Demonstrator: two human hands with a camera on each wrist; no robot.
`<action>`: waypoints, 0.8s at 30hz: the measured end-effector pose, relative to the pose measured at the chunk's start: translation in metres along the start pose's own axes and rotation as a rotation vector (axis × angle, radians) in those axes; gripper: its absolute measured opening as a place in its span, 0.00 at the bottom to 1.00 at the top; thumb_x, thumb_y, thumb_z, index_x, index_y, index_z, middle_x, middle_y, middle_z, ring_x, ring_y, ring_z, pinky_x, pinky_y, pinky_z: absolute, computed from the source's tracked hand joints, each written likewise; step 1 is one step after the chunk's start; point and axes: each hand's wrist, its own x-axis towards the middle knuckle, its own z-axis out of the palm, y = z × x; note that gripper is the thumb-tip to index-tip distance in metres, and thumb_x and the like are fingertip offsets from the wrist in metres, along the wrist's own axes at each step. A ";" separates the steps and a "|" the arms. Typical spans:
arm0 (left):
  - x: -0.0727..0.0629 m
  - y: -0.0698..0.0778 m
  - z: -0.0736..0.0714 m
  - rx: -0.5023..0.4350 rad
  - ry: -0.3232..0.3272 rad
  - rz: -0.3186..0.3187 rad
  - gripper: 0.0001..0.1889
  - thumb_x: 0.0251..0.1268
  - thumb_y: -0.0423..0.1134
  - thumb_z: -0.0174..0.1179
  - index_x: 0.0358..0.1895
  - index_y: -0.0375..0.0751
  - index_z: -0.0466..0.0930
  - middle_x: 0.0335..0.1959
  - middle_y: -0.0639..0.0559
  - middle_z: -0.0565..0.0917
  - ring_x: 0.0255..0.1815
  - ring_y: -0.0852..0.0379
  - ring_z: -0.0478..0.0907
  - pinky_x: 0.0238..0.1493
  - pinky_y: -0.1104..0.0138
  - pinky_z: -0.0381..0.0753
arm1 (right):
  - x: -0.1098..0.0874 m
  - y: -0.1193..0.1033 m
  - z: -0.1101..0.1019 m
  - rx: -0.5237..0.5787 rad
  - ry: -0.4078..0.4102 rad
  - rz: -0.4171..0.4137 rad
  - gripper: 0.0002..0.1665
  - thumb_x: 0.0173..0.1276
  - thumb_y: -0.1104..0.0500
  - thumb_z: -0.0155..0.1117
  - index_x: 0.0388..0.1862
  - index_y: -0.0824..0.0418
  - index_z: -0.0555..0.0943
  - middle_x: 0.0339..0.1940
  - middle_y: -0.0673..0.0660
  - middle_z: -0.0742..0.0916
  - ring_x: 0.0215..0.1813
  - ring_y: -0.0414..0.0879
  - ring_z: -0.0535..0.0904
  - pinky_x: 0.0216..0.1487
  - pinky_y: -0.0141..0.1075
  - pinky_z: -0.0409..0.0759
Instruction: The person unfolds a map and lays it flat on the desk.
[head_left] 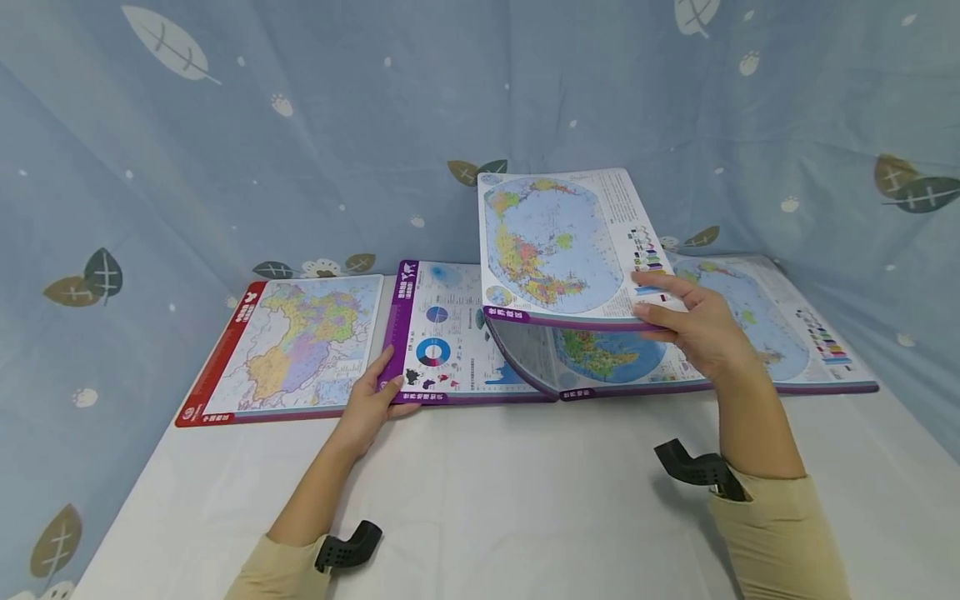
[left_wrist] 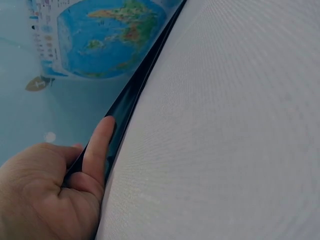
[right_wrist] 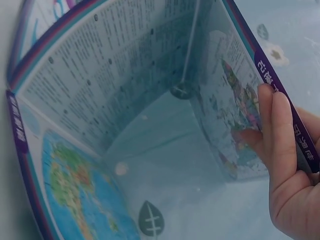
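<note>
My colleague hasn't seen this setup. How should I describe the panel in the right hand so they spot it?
Along the back of the white table, printed maps stretch before a blue leaf-patterned curtain. Just right of centre, the right hand grips a purple-edged world map panel near its lower right corner. Unlike the red-bordered map at far left, it is raised, overlapping the maps behind it.

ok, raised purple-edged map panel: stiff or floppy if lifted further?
Probably semi-stiff: the raised panel looks nearly flat with the right grip near one corner. Some flex seems likely, as the text panel bows in the right wrist view. Likely light for its size, given its thin edge.
</note>
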 end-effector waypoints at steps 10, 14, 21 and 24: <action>-0.001 0.002 0.001 0.010 -0.010 -0.003 0.31 0.76 0.32 0.39 0.77 0.53 0.40 0.76 0.43 0.45 0.67 0.39 0.64 0.47 0.65 0.82 | -0.007 -0.009 -0.014 0.023 0.111 0.008 0.23 0.58 0.66 0.69 0.53 0.52 0.83 0.70 0.62 0.62 0.38 0.39 0.84 0.36 0.29 0.84; -0.001 0.002 0.001 0.012 -0.008 -0.008 0.31 0.76 0.32 0.39 0.77 0.54 0.41 0.76 0.43 0.45 0.67 0.39 0.64 0.47 0.65 0.82 | -0.009 -0.010 -0.021 -0.029 0.153 -0.023 0.28 0.58 0.64 0.70 0.59 0.55 0.79 0.62 0.57 0.69 0.37 0.37 0.84 0.36 0.28 0.83; 0.000 0.002 0.002 -0.003 0.007 -0.012 0.31 0.76 0.31 0.39 0.76 0.54 0.42 0.76 0.43 0.44 0.66 0.38 0.65 0.47 0.64 0.83 | -0.013 -0.014 -0.031 -0.075 0.220 -0.011 0.40 0.56 0.60 0.72 0.68 0.61 0.69 0.50 0.48 0.75 0.36 0.35 0.84 0.37 0.25 0.82; 0.001 0.001 0.002 0.000 0.012 -0.009 0.31 0.76 0.31 0.39 0.76 0.54 0.42 0.76 0.42 0.45 0.67 0.38 0.65 0.46 0.64 0.83 | -0.015 -0.016 -0.035 -0.071 0.264 0.007 0.40 0.55 0.59 0.73 0.67 0.60 0.70 0.51 0.50 0.74 0.35 0.35 0.84 0.36 0.25 0.82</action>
